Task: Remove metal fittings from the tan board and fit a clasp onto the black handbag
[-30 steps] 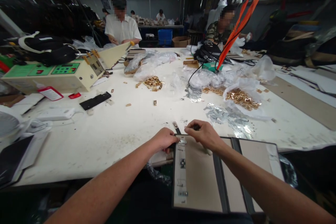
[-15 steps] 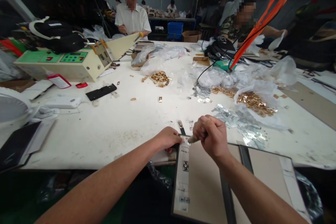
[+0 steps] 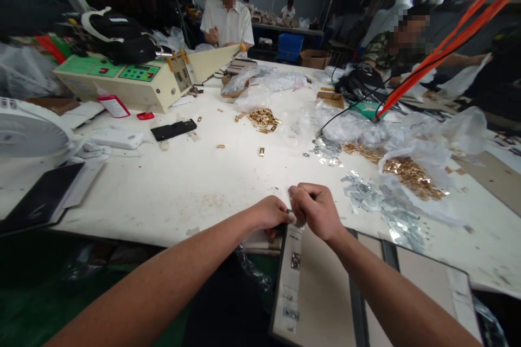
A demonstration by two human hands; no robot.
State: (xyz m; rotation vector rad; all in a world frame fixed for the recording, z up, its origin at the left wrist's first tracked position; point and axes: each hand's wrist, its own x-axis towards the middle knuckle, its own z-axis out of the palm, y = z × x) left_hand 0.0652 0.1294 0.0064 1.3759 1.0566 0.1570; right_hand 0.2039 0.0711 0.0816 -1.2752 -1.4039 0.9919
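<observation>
My left hand (image 3: 271,214) grips the top end of a white strip (image 3: 291,276) that lies on a beige board (image 3: 321,293). Small metal fittings sit along the strip, and the board has a dark frame. Close beside it, my right hand (image 3: 315,211) pinches at the same end with closed fingers. The pale stick-like tool seen earlier in that hand is mostly hidden by the fingers now. A small metal piece (image 3: 290,195) shows just above my right fingers, at the table surface.
A white table carries a loose pile of gold metal fittings (image 3: 264,119), a plastic bag of them (image 3: 411,176) and silver foil scraps (image 3: 378,200). A beige machine (image 3: 138,78) and a fan (image 3: 28,133) stand left. Two co-workers (image 3: 226,16) (image 3: 401,43) sit across the table.
The whole view has shifted as my head turned. My hands have come closer together at the strip's top end, and the pale tool is now covered by my right fingers.
</observation>
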